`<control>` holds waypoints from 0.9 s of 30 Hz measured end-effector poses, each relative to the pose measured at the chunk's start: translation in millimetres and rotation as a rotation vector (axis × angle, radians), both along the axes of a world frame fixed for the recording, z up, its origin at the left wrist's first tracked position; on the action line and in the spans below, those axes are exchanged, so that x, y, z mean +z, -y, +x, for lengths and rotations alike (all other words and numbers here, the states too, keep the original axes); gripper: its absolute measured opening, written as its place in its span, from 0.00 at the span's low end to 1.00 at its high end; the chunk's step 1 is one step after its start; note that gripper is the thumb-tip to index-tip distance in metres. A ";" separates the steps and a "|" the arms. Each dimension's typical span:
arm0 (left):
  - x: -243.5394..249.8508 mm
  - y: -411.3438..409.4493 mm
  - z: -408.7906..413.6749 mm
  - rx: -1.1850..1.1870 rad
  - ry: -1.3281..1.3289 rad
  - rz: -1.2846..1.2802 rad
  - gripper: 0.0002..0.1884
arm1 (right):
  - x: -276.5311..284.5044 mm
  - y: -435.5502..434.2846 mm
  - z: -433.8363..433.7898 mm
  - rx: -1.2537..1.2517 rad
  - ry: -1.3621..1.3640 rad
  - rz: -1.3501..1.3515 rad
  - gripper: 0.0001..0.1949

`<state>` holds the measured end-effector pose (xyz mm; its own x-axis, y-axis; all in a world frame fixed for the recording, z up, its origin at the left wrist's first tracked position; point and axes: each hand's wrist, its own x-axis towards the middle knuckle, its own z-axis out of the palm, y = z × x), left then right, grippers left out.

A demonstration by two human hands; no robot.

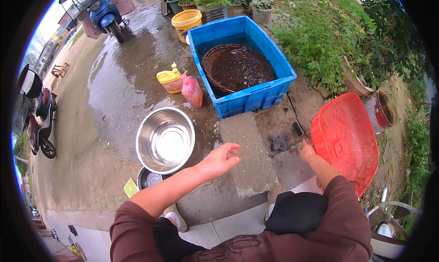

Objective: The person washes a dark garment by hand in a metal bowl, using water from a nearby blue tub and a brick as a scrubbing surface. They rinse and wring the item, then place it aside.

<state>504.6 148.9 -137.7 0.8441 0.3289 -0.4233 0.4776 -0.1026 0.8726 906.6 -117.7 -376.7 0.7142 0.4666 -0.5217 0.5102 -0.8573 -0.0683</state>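
My left hand (224, 160) hovers over a rough concrete slab (248, 152), fingers loosely curled and apart, holding nothing. At the left side of a tilted red plastic basin (346, 142) is my right hand (307, 150), one finger pointing forward. Whether it grips the basin cannot be told. Just ahead of that hand lie a small dark brush or block (298, 128) and a dark scouring pad (279, 142). Beyond the slab stands a blue plastic crate (247, 106) of water, with a round brown wicker basket (236, 68) in it.
A shiny steel basin (145, 135) partly overlaps a smaller metal pan (150, 179) on my left. Yellow (170, 80) and pink (192, 90) detergent bottles stand by the crate. Behind are a yellow bucket (186, 20) and potted plants. A paint bucket (377, 111) lies beyond the red basin.
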 end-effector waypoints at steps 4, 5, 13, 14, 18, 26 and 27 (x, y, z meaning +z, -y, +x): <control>90.7 10.7 -49.8 -0.096 0.031 0.438 0.30 | 40.9 18.8 -58.5 0.008 -0.039 0.109 0.38; 111.7 14.6 -66.4 -0.093 0.046 0.551 0.30 | 53.8 21.4 -72.6 -0.028 -0.051 0.169 0.37; 208.0 100.4 -154.2 0.097 0.146 1.122 0.29 | 67.1 107.2 -70.8 -0.414 -0.237 0.987 0.34; 212.7 112.8 -173.9 0.122 0.058 1.152 0.29 | 123.0 76.2 -107.6 -0.362 -0.218 1.001 0.33; 216.5 152.2 -205.1 0.170 -0.002 1.135 0.29 | 313.8 21.7 -116.4 -0.060 -0.108 1.295 0.30; 223.0 146.6 -198.5 0.019 0.000 1.219 0.21 | 486.4 -66.8 -296.6 0.881 0.026 0.988 0.16; 215.7 141.0 -196.5 0.021 0.006 1.197 0.14 | 474.7 -75.6 -307.6 0.931 0.063 0.919 0.15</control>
<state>308.1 8.0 78.0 0.8346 0.5254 0.1653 0.4852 -0.8434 0.2307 599.0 -42.1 98.0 -0.0558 0.9608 0.2715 0.9063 0.1628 -0.3899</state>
